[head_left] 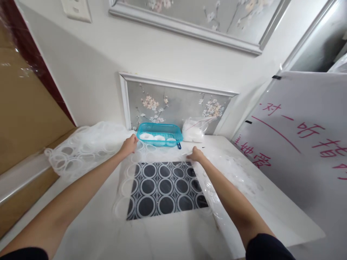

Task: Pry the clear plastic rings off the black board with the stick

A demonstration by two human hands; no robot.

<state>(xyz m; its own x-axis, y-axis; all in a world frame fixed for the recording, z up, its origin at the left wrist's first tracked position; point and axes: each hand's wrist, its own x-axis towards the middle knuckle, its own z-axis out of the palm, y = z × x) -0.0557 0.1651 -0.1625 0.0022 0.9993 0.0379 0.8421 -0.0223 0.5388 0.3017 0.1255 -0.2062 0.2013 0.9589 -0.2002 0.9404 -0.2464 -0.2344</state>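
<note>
- Two bare hands reached forward over a white surface (271, 216), both at the far edge of a clear plastic sheet (151, 159) punched with round rings.
- The left hand (129, 145) had its fingers curled down onto the sheet's far left corner; its grip looked closed on the plastic, though the fingertips were hidden.
- The right hand (195, 154) lay at the far right corner, fingers bent and pinching the sheet's edge, with a thin fold of plastic rising just beyond them.
- Between the two grips and nearer the person, the sheet lay flat over a dark square mat (165, 189), so the rings showed as pale circles on black.
- Just beyond the left grip, and a little to its right, stood a turquoise basket (159, 127) holding white round pieces (146, 136).
- Beyond the right grip, just beside the basket, sat a clear bag (193, 130) of white pieces.
- To the left of the left grip, a crumpled heap of ringed plastic sheets (84, 148) hung over the surface's edge.
- To the right of the right grip, more clear plastic spread over the surface, and farther right leaned a white board (306, 119) with red writing.
- Behind the basket, a framed blossom picture (176, 104) leaned against the wall.
</note>
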